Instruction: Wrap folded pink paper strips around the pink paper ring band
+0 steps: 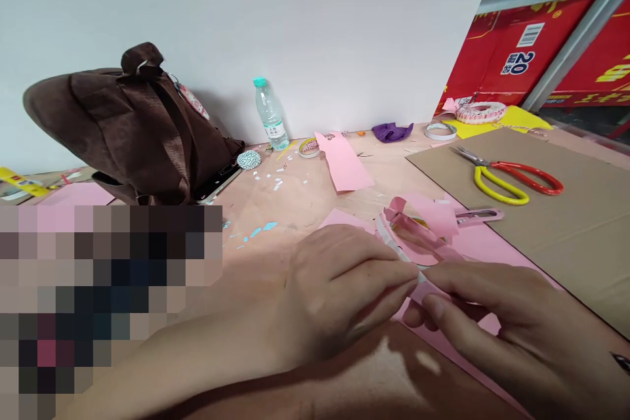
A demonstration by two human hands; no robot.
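Observation:
My left hand (349,275) reaches in from the lower left, its closed fingers at the white-edged end of a small pink paper piece (434,290). From the right, my right hand (502,321) pinches the same piece between thumb and fingers. The fingertips of both hands nearly meet and hide part of the paper. Just beyond them, a round pink paper form (388,236) with a white edge and curled strips lies on a pink sheet (512,252). A pink-handled cutter (485,215) rests behind it.
Scissors (497,177) with yellow and red handles lie on brown cardboard (571,223) at right. Along the wall stand a brown backpack (142,125) and a water bottle (270,115). Twine (249,159), a pink card (347,164), purple paper (392,132) and scraps lie about.

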